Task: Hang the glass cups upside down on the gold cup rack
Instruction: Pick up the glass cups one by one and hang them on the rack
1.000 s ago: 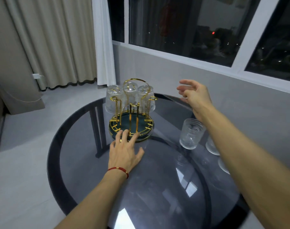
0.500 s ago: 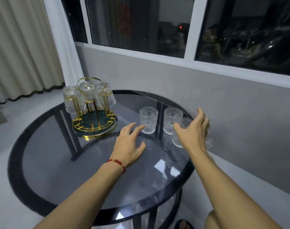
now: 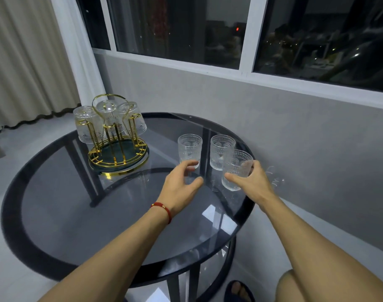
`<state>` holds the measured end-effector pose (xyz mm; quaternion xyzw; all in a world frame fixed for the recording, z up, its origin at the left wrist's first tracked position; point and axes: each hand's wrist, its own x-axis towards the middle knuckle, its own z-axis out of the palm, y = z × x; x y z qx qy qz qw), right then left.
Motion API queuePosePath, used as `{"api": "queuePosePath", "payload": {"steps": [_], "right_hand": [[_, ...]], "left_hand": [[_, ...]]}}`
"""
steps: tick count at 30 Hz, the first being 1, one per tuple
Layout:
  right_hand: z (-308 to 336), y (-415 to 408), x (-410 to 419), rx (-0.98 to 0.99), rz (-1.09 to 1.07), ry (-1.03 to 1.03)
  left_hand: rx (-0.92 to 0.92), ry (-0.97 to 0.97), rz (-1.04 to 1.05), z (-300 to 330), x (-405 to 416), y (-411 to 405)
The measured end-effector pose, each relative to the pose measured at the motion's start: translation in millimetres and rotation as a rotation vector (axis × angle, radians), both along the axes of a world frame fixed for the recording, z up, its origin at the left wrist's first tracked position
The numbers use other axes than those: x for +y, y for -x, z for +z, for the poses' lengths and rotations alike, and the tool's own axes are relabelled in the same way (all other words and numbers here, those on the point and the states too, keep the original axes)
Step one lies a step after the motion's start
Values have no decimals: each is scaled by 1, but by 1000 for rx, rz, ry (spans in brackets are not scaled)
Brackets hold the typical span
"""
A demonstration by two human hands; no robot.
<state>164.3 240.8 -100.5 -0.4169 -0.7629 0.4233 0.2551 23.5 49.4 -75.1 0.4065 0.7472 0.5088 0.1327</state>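
The gold cup rack (image 3: 118, 160), with a green base, stands at the table's far left. Three glass cups hang upside down on it (image 3: 86, 125). Three more ribbed glass cups stand upright at the table's right. My right hand (image 3: 252, 184) is wrapped around the nearest one (image 3: 236, 168), thumb on its left side and fingers on its right. The middle cup (image 3: 221, 149) stands free behind it. My left hand (image 3: 179, 186), with a red wrist cord, is open with its fingertips at the base of the left cup (image 3: 189, 147).
The round dark glass table (image 3: 77, 203) sits close to a grey wall (image 3: 295, 138) under a window. The upright cups stand near the table's right edge. A curtain (image 3: 22, 62) hangs at the left. My knee and slippered foot (image 3: 238, 290) show below the table.
Both hands moved forward to the upright cups. My right hand closed around the nearest cup, and my left hand's fingertips reached the base of the left cup.
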Motion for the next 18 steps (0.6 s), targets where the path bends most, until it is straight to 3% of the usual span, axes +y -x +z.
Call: {"api": "queuePosePath", "payload": {"steps": [3, 5, 8, 11, 15, 18], "right_hand": [[14, -8, -6, 57, 76, -136], [28, -6, -15, 121, 125, -254], [42, 2, -29, 224, 216, -296], [45, 13, -47, 184, 370, -279], [41, 34, -66, 131, 518, -228], [38, 51, -72, 195, 538, -57]], "left_hand": [[-306, -140, -1, 7, 1, -1], [-395, -206, -30, 9, 0, -1], [-422, -241, -91, 15, 0, -4], [-386, -216, -110, 17, -5, 0], [-255, -183, 33, 18, -18, 12], [-430, -314, 106, 22, -29, 28]]}}
